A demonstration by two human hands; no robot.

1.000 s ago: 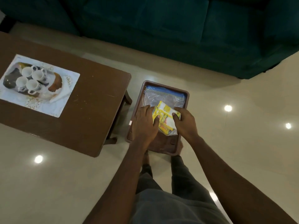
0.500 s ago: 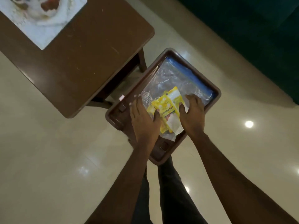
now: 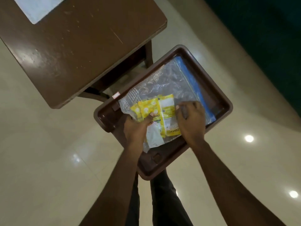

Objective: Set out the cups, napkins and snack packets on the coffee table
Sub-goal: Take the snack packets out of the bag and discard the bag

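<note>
A brown plastic tray stands on the floor beside the coffee table. In it lies a clear zip bag with a blue seal strip, and on the bag are yellow snack packets. My left hand grips the packets at their lower left edge, thumb on top. My right hand is curled over their right side, pressing on the bag. A white packet or napkin shows between my wrists. The cups are out of view.
A white placemat corner lies at the table's far left. A dark teal sofa fills the upper right. The glossy tiled floor reflects ceiling lights. My legs are directly below the tray.
The view has tilted down and closer, and the cups have left the frame. My left hand has closed on the yellow packets, and my right hand has slid to their right side.
</note>
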